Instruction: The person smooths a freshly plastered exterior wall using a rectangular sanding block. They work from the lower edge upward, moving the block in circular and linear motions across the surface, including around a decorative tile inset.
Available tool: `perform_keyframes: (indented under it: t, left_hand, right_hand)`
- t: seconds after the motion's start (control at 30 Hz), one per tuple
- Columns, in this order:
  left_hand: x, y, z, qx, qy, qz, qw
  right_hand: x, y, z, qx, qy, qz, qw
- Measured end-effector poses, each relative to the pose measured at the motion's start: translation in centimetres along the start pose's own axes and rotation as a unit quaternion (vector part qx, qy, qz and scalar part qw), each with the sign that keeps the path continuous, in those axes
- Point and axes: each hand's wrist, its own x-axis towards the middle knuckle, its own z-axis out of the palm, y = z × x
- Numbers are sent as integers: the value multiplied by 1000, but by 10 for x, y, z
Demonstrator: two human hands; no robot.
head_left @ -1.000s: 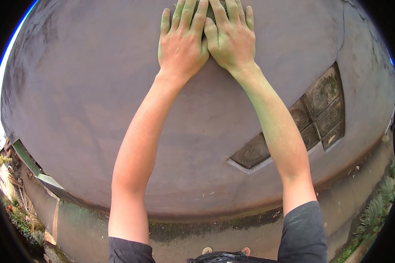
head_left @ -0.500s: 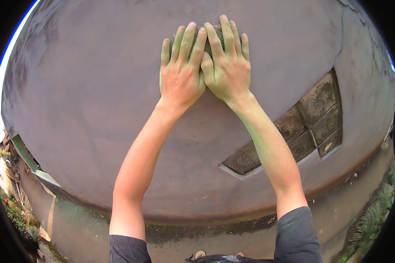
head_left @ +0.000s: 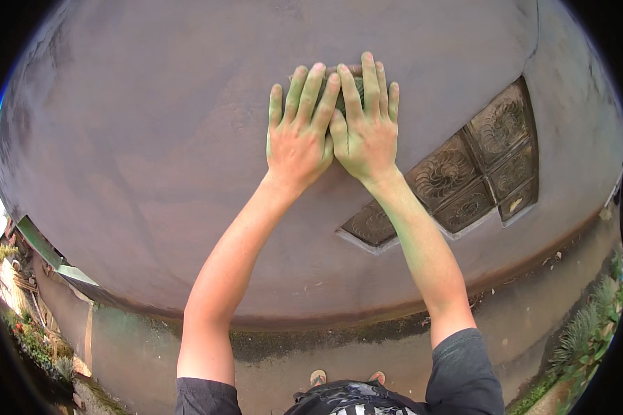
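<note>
Both arms reach out to a grey plastered wall (head_left: 152, 138). My left hand (head_left: 299, 131) and my right hand (head_left: 367, 124) lie flat, side by side, their thumbs meeting or overlapping. Fingers on both are stretched out and slightly spread. Beneath them sits a dark green, ridged piece (head_left: 340, 101) with a brownish upper edge; it shows only between the index fingers and just above them. My palms and fingers cover the rest, so I cannot tell its kind. Green tints the fingers and the right forearm.
Patterned vent blocks (head_left: 457, 173) are set into the wall on the right. A paved path (head_left: 387, 363) runs along its foot, where my sandalled feet (head_left: 318, 377) stand. Plants (head_left: 581, 339) grow at the right edge; a flower bed (head_left: 31, 346) lies at the left.
Both hands have come down along the wall, still together over the green piece, whose brownish upper edge now shows. The view has tipped downward, bringing more of my feet and shirt into sight.
</note>
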Motion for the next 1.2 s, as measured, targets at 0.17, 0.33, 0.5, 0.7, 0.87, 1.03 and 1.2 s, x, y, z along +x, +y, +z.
perform_keyframes:
  t: [0.17, 0.33, 0.5, 0.7, 0.87, 1.03, 1.2]
  left_hand:
    - [-149, 57, 19, -10, -45, -6, 999]
    - [-36, 27, 14, -13, -8, 12, 1000]
    - [179, -25, -16, 108, 101, 59, 987]
    - [212, -34, -12, 97, 115, 77, 986]
    - [37, 19, 21, 34, 43, 14, 998]
    - [-138, 77, 40, 42, 53, 27, 997]
    - [-81, 58, 47, 16, 13, 20, 1000]
  right_hand:
    - [-147, -15, -10, 22, -22, 4, 1000]
    - [-44, 19, -7, 14, 8, -11, 1000]
    - [189, 38, -29, -44, 84, -87, 992]
    - [216, 43, -21, -29, 120, -67, 990]
    - [29, 37, -8, -4, 59, -20, 998]
    - [-141, 3, -21, 38, 23, -4, 999]
    - [-92, 28, -21, 20, -15, 27, 999]
